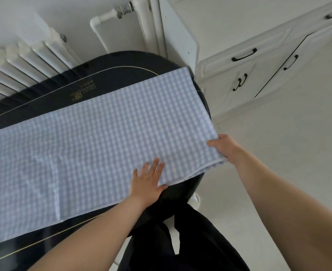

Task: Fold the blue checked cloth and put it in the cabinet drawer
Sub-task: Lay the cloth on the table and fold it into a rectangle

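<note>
The blue checked cloth (102, 137) lies as a long folded strip across the dark table (110, 75), running from the left edge of view to the table's right end. My left hand (148, 182) rests flat on its near edge, fingers spread. My right hand (225, 148) pinches the cloth's near right corner, thumb on top and fingers underneath, at the table's rim. The white cabinet (259, 61) stands at the right with its drawers closed; black handles (244, 55) show on the fronts.
A white radiator (24, 61) and its pipes (112, 16) stand behind the table. Pale floor (278, 153) stretches to the right between table and cabinet. My dark clothing (180, 241) hangs below the table edge, with a white shoe (194, 200) beside it.
</note>
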Tool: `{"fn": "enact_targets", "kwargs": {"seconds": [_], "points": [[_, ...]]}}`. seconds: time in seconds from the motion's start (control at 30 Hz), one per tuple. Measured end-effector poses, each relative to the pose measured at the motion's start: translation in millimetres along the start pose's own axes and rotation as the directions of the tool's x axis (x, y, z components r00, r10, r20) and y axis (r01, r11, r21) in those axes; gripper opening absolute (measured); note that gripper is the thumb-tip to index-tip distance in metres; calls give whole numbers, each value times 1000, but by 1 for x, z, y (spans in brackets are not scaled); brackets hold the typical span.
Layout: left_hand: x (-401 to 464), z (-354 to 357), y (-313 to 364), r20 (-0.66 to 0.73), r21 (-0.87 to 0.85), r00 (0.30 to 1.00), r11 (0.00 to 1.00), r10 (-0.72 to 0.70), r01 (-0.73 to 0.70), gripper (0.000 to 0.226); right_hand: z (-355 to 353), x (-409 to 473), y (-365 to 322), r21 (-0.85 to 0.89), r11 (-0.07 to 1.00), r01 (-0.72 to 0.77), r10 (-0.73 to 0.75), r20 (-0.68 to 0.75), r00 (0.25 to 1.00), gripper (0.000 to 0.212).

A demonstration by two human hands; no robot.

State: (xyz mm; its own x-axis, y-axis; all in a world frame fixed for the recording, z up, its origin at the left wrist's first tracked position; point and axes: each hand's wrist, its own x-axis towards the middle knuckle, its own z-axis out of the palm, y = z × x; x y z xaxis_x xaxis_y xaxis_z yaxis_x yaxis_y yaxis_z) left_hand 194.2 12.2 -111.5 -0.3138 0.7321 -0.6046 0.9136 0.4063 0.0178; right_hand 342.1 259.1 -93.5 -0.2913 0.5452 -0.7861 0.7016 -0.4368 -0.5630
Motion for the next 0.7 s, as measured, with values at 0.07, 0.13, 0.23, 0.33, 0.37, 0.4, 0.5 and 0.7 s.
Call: {"fn": "enact_targets", "kwargs": {"seconds": [0.07, 0.13, 0.23, 0.33, 0.37, 0.4, 0.5, 0.7], "points": [[7, -8, 16, 8, -62, 1000, 998, 19, -19, 75, -14, -8, -12, 22, 998, 65, -63, -91, 994, 25], [17, -24, 35, 30, -207, 998, 977, 63, -55, 79, -31, -15, -25, 35, 991, 129, -122, -160, 980, 23], [25, -62, 49, 160, -608, 983, 793, 85, 30, 70, -42, -33, -54, -15, 978, 208, -209, -93, 974, 21], [22, -105, 32, 264, -950, 958, 201, 115, 238, 65, -23, -57, -90, -61, 949, 310, -308, 41, 951, 27], [17, -120, 22, 242, -970, 965, -1, 104, 243, 69, -9, -70, -101, -80, 931, 356, -348, 93, 933, 27], [12, -134, 10, 208, -958, 974, -181, 90, 222, 72, 8, -83, -111, -117, 905, 410, -390, 157, 907, 27], [-7, -169, -30, 106, -933, 994, -343, 25, 108, 86, 76, -124, -131, -264, 750, 607, -491, 393, 777, 38], [-42, -144, -123, 40, -995, 805, 53, -591, 88, 28, 202, -165, -117, -300, 611, 732, -377, 703, 603, 24]]}}
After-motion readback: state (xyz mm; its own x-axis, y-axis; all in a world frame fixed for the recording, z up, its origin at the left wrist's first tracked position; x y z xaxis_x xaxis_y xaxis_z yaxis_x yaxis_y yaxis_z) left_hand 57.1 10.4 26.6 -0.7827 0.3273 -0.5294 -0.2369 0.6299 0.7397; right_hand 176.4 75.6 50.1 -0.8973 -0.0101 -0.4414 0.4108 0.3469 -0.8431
